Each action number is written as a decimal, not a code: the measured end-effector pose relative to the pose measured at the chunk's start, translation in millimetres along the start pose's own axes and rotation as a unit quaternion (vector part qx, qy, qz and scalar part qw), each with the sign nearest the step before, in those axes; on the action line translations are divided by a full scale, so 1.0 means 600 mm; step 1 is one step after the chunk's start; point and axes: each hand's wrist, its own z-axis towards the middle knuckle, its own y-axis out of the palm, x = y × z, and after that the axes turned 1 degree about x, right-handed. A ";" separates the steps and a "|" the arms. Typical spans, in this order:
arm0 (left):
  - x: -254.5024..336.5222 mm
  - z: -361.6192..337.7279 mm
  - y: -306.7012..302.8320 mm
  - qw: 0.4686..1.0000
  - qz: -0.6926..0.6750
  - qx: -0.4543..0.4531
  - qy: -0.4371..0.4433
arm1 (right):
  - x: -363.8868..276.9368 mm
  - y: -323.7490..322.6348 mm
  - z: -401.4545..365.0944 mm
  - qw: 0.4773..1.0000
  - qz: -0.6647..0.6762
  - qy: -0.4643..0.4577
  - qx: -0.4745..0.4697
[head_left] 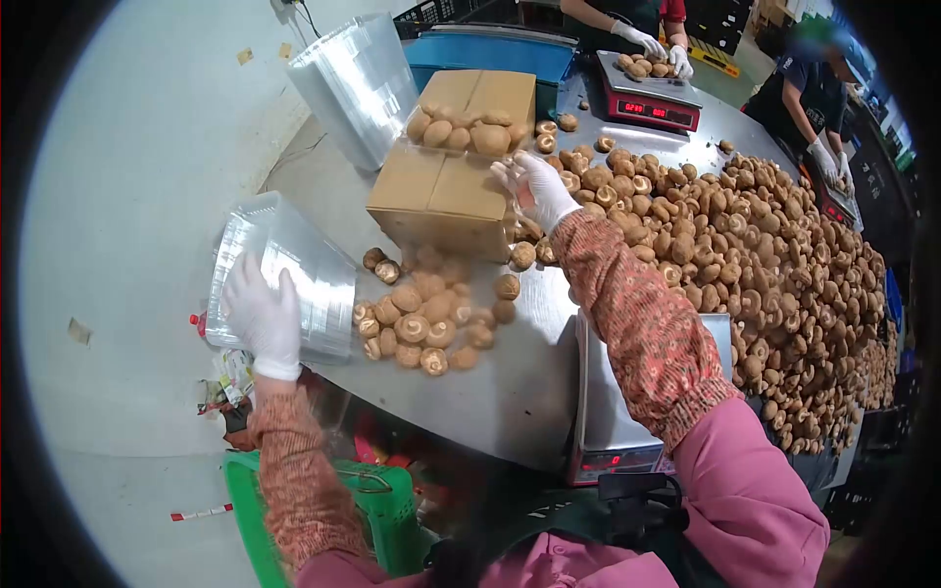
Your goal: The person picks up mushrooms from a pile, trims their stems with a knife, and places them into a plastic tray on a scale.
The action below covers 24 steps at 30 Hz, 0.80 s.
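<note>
My left hand, in a white glove, lies against a stack of clear plastic trays at the left, its fingers spread. My right hand, also gloved, is at the near right corner of a clear tray of mushrooms, which stands on a cardboard box. Its fingers are bent at the tray's edge; whether they grip it is hard to tell. Loose mushrooms lie in a group between the tray stack and the box.
A scale stands before me, showing 0. A large mushroom pile covers the right side. Another tray stack and a blue bin are behind. Two gloved co-workers work across the table. A green basket stands below.
</note>
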 end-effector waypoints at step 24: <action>0.200 -0.031 -0.211 0.903 -0.384 -0.171 -0.085 | -0.827 -0.339 -0.956 0.789 0.110 0.140 0.588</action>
